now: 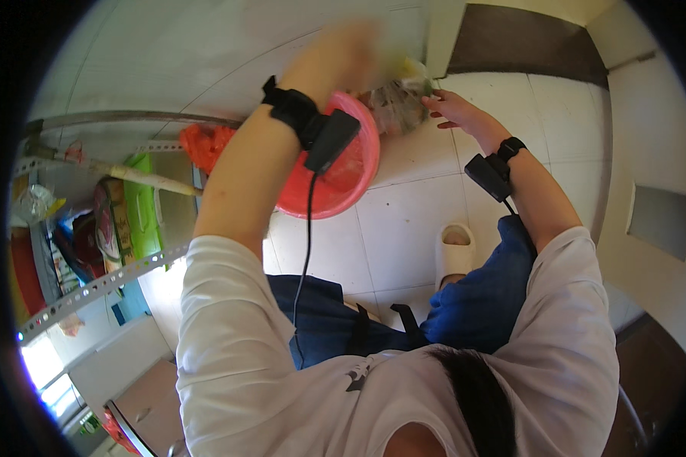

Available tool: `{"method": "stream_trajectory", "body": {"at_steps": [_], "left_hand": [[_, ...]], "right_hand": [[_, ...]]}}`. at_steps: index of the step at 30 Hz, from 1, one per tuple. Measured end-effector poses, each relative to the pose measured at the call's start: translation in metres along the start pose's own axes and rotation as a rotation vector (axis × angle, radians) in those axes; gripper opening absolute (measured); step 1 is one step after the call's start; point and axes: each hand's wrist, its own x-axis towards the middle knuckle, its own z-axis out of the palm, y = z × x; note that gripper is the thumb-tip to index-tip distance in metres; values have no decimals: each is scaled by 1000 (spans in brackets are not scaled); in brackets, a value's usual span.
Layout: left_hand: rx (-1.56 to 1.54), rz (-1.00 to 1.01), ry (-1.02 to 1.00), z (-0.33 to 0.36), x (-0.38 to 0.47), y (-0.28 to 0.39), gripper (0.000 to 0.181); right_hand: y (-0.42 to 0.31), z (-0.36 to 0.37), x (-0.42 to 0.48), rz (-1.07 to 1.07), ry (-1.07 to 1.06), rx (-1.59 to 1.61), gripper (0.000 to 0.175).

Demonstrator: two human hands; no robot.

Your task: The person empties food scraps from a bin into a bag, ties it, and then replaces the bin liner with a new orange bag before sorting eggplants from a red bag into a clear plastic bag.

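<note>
A clear plastic bag [397, 108] with contents I cannot make out rests on the tiled floor beside a pink plastic basin [371, 143]. My right hand [456, 109] is at the bag's right side, fingers apart, its fingertips close to or touching the plastic. Up near the wall, above the basin, my left hand [354, 51] is smeared by motion. A blurred greenish patch shows beside its fingers, and whether they hold anything is unclear. My left forearm hides part of the basin, whose visible inside shows only pink plastic.
At the left stands a perforated metal shelf rack [100, 283] holding a green plastic box [143, 211] and assorted goods. A red plastic bag [206, 145] hangs or lies by its corner. A white panel [634, 171] rises at the right. My slippered foot [455, 251] is on the tiles.
</note>
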Motion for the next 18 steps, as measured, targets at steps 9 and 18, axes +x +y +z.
{"method": "stream_trajectory", "body": {"at_steps": [9, 18], "left_hand": [[488, 577, -208, -147, -99, -64, 37], [1007, 468, 870, -445, -61, -148, 42]], "right_hand": [[-21, 86, -14, 126, 162, -169, 70], [-26, 100, 5, -389, 771, -512, 58]]}}
